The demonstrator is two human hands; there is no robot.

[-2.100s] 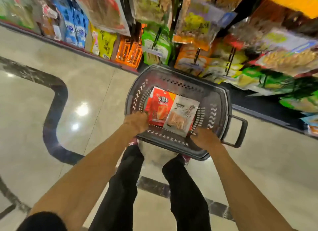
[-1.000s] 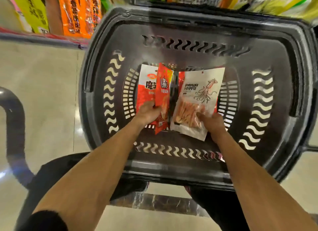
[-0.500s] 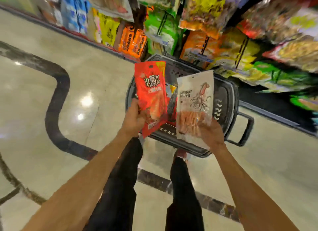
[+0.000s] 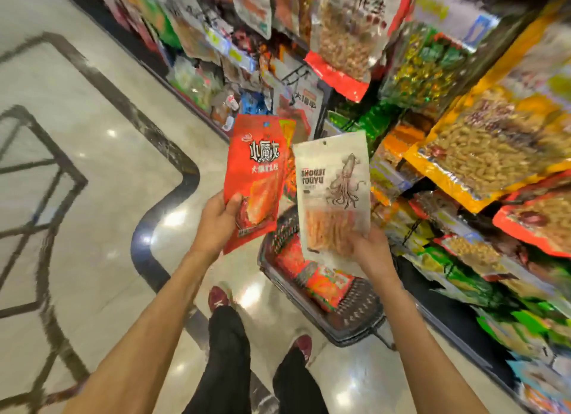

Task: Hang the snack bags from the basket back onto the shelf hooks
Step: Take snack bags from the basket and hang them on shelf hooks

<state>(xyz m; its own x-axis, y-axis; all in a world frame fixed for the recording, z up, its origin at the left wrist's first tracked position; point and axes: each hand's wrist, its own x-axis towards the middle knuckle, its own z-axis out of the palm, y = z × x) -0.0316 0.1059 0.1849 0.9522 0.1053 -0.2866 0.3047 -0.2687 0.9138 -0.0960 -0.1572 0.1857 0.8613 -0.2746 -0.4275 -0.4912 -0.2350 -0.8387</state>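
Both forearms reach forward and up, bare to the elbow.

Left hand (image 4: pixel 216 220): clasps the lower left edge of a red bag (image 4: pixel 258 179), thumb across the front and fingers out of sight behind it.

Right hand (image 4: pixel 370 253): holds a white bag (image 4: pixel 333 191) at its lower right corner, with fingers curled onto the front face.

The bags are upright, side by side between the hands. Their inner edges are close, but I cannot tell whether they touch.

Red bag:
- Glossy, with large white characters across the upper half.
- A lower window shows orange-red strips.
- It leans slightly to the right.
- A yellow-orange edge shows behind the top right corner; I cannot tell whether it is a second bag.

White bag:
- Matte, with a line drawing of a squid and dark block lettering to the drawing's left.
- The clear lower part shows pale orange sticks.
- There is a small hang hole at top centre.

The dark basket (image 4: pixel 355 318) sits on the floor (image 4: pixel 92 172) below the right hand. More red packets (image 4: pixel 321 282) lie inside it.

The shelf (image 4: pixel 463 120) stands beyond and to the right of the right hand, crowded with hanging snack bags. Its hooks are too blurred to make out.

Black trousers and red shoes show below the hands.
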